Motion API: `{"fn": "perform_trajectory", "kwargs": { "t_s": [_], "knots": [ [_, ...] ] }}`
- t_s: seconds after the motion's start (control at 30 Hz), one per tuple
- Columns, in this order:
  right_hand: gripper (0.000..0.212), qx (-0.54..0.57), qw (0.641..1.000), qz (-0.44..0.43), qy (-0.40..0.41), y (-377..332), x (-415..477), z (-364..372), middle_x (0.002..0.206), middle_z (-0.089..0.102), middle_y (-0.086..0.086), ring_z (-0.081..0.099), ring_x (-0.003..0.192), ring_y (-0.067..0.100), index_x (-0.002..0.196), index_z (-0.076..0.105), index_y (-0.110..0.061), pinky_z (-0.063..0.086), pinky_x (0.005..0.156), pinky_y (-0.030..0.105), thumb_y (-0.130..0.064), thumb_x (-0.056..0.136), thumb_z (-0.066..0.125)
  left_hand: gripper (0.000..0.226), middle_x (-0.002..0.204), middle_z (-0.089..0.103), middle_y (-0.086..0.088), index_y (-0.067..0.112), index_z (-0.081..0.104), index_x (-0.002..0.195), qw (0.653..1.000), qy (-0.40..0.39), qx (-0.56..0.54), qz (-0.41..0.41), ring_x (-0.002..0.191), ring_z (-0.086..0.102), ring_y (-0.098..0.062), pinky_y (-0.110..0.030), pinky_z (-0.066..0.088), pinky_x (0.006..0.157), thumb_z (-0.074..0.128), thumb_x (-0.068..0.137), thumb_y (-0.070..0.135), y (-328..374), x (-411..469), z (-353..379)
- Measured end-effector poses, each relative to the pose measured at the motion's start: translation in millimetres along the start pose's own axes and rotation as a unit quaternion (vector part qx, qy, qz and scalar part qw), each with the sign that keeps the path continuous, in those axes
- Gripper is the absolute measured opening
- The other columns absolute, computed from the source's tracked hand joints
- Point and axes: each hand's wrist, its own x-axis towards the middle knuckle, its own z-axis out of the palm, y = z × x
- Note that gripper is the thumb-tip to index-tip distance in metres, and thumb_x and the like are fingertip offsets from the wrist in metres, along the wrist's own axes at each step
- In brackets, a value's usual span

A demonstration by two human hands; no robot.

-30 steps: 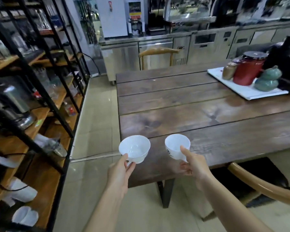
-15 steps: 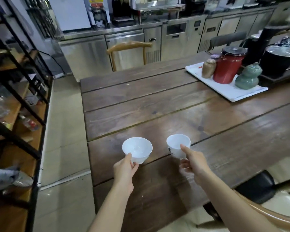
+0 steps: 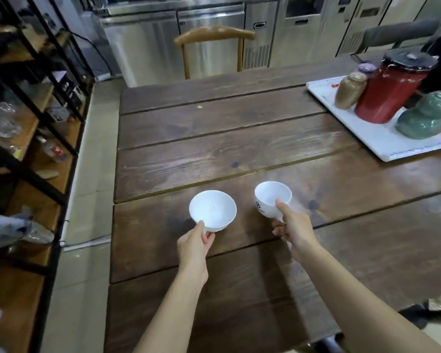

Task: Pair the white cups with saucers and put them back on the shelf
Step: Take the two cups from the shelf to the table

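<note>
Early stage, I judge. My left hand (image 3: 194, 242) pinches wide cup (image 3: 212, 210), right hand (image 3: 292, 226) clamps logo cup (image 3: 272, 199), both above table (image 3: 214, 138) near left edge. No saucers visible; pairing, shelf (image 3: 23, 138) return left.

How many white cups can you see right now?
2. One white cup in the left hand, one in the right hand, both over the table. The blurred shelf may hide more.
</note>
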Motion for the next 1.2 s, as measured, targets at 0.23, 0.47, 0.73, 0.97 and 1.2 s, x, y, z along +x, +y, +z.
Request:
{"fn": "perform_trajectory", "kwargs": {
  "t_s": [0.23, 0.47, 0.73, 0.97, 1.2],
  "knots": [
    [0.027, -0.013, 1.0, -0.004, -0.018, 18.4, 15.5, -13.1, 0.072, 0.058, 0.008, 0.041, 0.045, 0.013, 0.075, 0.06, -0.013, 0.027, 0.043, 0.022, -0.036, 0.089, 0.056, 0.047, 0.097, 0.063, 0.001, 0.005, 0.034, 0.052, 0.998, -0.011, -0.037, 0.039, 0.123, 0.055, -0.03, -0.038, 0.042, 0.105, 0.051, 0.095, 0.012, -25.0, -1.4, -2.7],
    [0.028, -0.033, 0.998, 0.011, -0.06, 24.5, 19.7, -26.1, 0.081, 0.064, 0.009, 0.043, 0.043, 0.015, 0.08, 0.06, -0.013, 0.026, 0.038, 0.021, -0.04, 0.089, 0.056, 0.045, 0.111, 0.063, -0.001, 0.004, 0.044, 0.055, 0.996, 0.0, 0.03, 0.08, 0.102, 0.064, -0.019, -0.04, 0.048, 0.1, 0.052, 0.095, 0.021, -41.1, 9.1, -4.5],
    [0.041, -0.076, 0.994, 0.005, -0.075, 24.1, 20.0, -37.0, 0.059, 0.055, 0.01, 0.039, 0.032, 0.012, 0.086, 0.054, -0.009, 0.026, 0.035, 0.019, -0.05, 0.084, 0.059, 0.029, 0.104, 0.067, -0.012, 0.005, 0.062, 0.08, 0.997, -0.011, 0.059, 0.038, 0.1, 0.065, -0.024, -0.036, 0.052, 0.086, 0.057, 0.093, 0.03, -36.7, 10.5, -10.3],
    [0.05, -0.105, 0.99, -0.089, -0.033, 19.4, 5.0, -53.4, 0.075, 0.061, 0.011, 0.048, 0.051, 0.017, 0.106, 0.052, -0.01, 0.039, 0.045, 0.03, -0.052, 0.081, 0.06, 0.03, 0.12, 0.063, -0.013, 0.013, 0.057, 0.116, 0.991, -0.025, 0.13, 0.018, 0.106, 0.062, -0.026, -0.041, 0.051, 0.093, 0.055, 0.093, 0.033, -23.0, -6.7, -24.5],
    [0.06, -0.285, 0.924, -0.249, -0.054, 18.6, -44.5, -32.6, 0.126, 0.058, 0.004, 0.056, 0.112, 0.024, 0.129, 0.049, -0.02, 0.045, 0.097, 0.048, -0.054, 0.081, 0.059, 0.038, 0.129, 0.059, -0.003, 0.016, 0.056, 0.125, 0.963, 0.027, 0.219, 0.152, 0.115, 0.055, -0.019, -0.03, 0.042, 0.09, 0.052, 0.094, 0.037, -21.4, -42.5, -80.7]
  ]
}}
